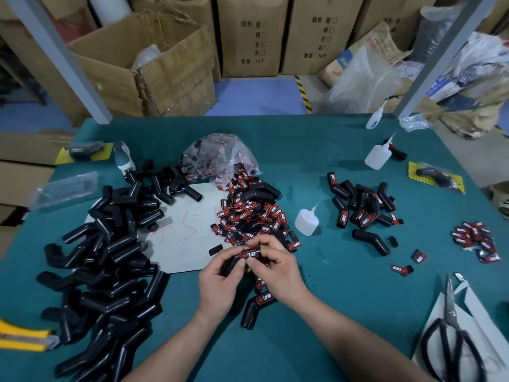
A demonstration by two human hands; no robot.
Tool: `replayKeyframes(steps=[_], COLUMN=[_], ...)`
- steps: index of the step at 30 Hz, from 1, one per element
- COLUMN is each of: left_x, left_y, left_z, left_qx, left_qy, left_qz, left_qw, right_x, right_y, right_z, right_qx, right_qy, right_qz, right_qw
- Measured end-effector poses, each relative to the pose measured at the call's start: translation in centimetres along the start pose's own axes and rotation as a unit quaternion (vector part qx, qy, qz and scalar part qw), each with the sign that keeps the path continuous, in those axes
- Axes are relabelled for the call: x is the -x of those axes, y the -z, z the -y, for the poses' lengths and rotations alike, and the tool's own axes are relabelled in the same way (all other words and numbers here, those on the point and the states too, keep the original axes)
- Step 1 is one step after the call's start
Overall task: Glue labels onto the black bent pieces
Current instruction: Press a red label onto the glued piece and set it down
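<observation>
Forearms are reaching in from the near bench (344, 293) edge. Beyond the hands, a clear plastic bag (217, 155) is spilling red-and-black labels (248, 216) into a heap. The left hand (217, 282) and right hand (278, 268) are both gripping one black bent piece (232, 263), thumbs pressing its label (248, 254). Unlabelled pieces (104, 257) are lying left of them; a glue bottle (306, 221) is standing beyond the right hand.

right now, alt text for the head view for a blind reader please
The left hand and right hand hold a black bent piece bearing a red label above a green table. Bare pieces are heaped at left, loose labels and a glue bottle lie beyond the hands, and scissors sit at right.
</observation>
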State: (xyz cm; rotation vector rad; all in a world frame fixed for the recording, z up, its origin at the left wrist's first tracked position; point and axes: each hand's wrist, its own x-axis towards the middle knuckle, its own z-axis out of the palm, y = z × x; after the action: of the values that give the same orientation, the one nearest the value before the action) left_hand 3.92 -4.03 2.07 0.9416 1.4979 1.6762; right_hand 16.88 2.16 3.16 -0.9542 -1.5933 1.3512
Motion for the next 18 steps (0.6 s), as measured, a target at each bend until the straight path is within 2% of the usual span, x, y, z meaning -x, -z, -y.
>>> replayKeyframes(steps=[3,6,12,16,18], left_x=[-0.2,-0.3,-0.2,-0.2,-0.1], left_y=[0.2,0.3,0.4,0.6,0.4], left_z=[0.6,1.0,0.8,1.4,1.4], left_qx=[0.035,0.032,-0.014,-0.038,-0.037], left_qy=[0.023,0.033,-0.022,-0.107,-0.107], left_qz=[-0.012,-0.007,0.004,0.020,0.022], left_qw=[0.999,0.999,1.000,0.993,0.993], right_x=[-0.1,-0.2,-0.3,-0.1,0.1], right_y=[-0.2,0.0,0.1,0.0,-0.2], right_z=[0.0,-0.3,-0.1,-0.2,-0.3], right_qx=[-0.094,-0.053,-0.031,-0.027,-0.009], right_qy=[-0.028,-0.022,-0.014,-0.008,0.000], right_qz=[-0.034,-0.041,-0.035,-0.043,-0.057], right_qw=[0.995,0.998,0.999,0.999,0.998])
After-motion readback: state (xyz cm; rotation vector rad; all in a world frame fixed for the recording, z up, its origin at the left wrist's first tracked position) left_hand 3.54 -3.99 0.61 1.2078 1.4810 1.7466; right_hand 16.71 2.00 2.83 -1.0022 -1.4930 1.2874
